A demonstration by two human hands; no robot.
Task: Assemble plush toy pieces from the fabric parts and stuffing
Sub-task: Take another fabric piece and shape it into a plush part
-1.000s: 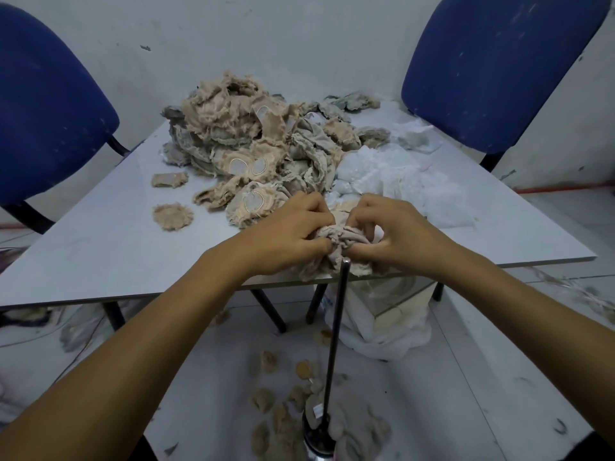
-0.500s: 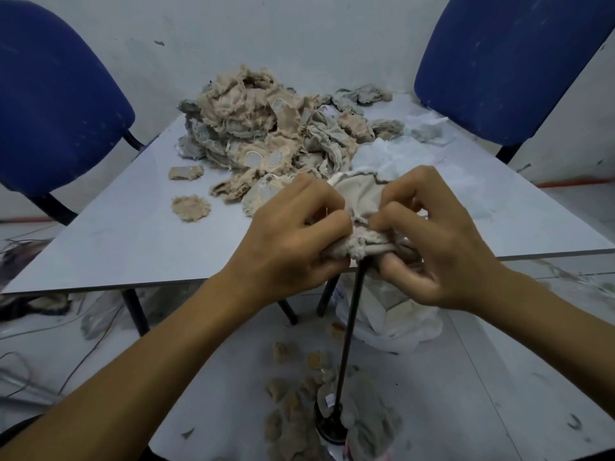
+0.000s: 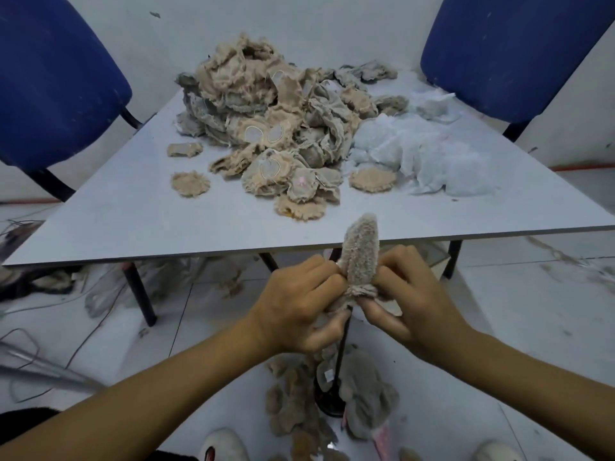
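A fuzzy beige plush piece stands upright over the top of a thin black rod, its furry side out. My left hand pinches its bunched lower edge from the left and my right hand pinches it from the right, just in front of the table edge. A big heap of beige and grey fabric parts lies at the table's far middle. White stuffing is spread to the heap's right.
The grey table carries loose round fabric pieces left of the heap. Blue chairs stand at the far left and far right. The rod's black base sits on the floor among finished plush pieces. Cables lie at left.
Both hands dropped below the table edge, pulling the fabric down the rod. The piece has turned furry side out and now sticks up between the hands.
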